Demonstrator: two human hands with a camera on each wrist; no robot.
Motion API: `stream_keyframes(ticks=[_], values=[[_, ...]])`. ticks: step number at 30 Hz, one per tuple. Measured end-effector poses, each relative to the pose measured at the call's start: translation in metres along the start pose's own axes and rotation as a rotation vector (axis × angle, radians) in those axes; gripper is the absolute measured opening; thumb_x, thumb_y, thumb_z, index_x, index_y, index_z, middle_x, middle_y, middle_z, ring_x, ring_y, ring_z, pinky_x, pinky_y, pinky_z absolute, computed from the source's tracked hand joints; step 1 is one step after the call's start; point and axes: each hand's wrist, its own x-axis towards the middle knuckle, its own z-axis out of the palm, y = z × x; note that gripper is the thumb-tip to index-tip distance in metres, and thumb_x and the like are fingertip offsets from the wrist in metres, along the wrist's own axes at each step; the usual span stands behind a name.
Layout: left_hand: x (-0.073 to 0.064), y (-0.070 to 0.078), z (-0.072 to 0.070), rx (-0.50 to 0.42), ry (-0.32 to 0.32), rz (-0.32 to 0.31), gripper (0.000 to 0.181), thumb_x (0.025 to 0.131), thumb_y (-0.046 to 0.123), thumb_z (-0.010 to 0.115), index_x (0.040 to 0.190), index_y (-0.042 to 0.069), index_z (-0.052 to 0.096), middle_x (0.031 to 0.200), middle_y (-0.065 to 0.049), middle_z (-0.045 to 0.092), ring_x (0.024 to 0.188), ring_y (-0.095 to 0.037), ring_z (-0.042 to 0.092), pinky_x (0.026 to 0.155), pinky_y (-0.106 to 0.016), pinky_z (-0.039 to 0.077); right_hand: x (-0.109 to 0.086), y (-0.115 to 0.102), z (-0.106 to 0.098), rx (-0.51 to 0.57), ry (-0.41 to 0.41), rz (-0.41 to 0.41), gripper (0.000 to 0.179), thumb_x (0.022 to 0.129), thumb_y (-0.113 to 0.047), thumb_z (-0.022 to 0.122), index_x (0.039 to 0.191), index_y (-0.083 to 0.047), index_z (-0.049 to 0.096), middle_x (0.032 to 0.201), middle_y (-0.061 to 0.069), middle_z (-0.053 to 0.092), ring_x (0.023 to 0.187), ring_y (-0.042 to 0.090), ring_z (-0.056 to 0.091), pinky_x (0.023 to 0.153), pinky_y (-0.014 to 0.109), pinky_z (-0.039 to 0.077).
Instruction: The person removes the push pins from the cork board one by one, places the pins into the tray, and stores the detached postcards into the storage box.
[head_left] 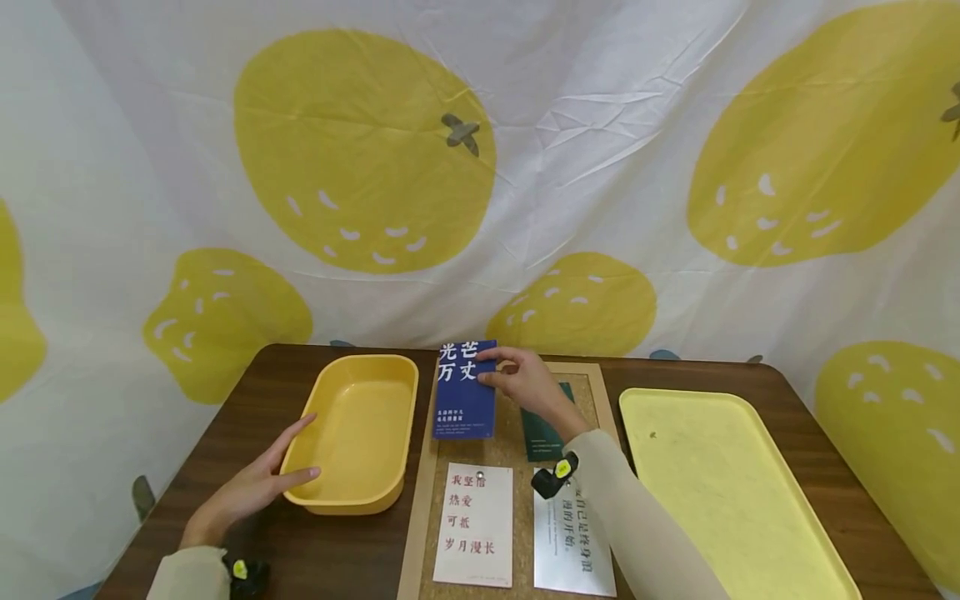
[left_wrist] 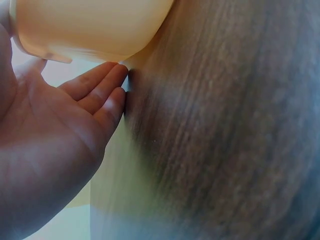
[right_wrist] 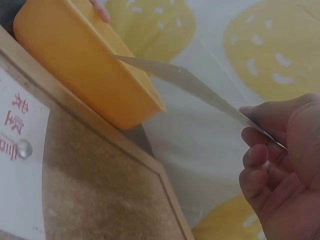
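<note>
My right hand pinches the right edge of a blue card with white Chinese characters. In the right wrist view the card appears nearly edge-on, raised off the cork board. My left hand rests against the left side of a yellow plastic tub, thumb and forefinger at its rim, the other fingers extended low beside its wall. Below the blue card, a white card with red characters lies on the board under a silver pushpin.
A dark green card and a silvery card lie on the board's right half, partly behind my right arm. A pale yellow tray sits right of the board on the brown wooden table. A lemon-print cloth hangs behind.
</note>
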Motion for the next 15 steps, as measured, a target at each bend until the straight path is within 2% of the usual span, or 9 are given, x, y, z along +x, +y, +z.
stream_keyframes(ticks=[7,15], values=[[0.000,0.001,0.001,-0.010,-0.005,-0.010,0.088,0.095,0.033,0.067,0.160,0.029,0.009,0.166,-0.017,-0.004,0.150,-0.046,-0.003,0.115,-0.069,0.008,0.000,-0.012,0.003,0.002,-0.004,-0.041,0.032,0.092,-0.018,0.071,0.124,-0.016,0.069,0.083,0.007,0.063,0.061,0.015,0.048,0.055,0.025,0.038],[0.001,0.000,0.000,-0.008,0.001,-0.031,0.090,0.093,0.033,0.069,0.160,0.032,0.009,0.166,-0.017,-0.003,0.150,-0.045,-0.002,0.115,-0.069,0.009,0.004,-0.019,0.009,0.026,-0.015,-0.082,0.031,0.092,-0.016,0.071,0.122,-0.012,0.070,0.094,0.006,0.068,0.066,0.016,0.052,0.058,0.025,0.041]])
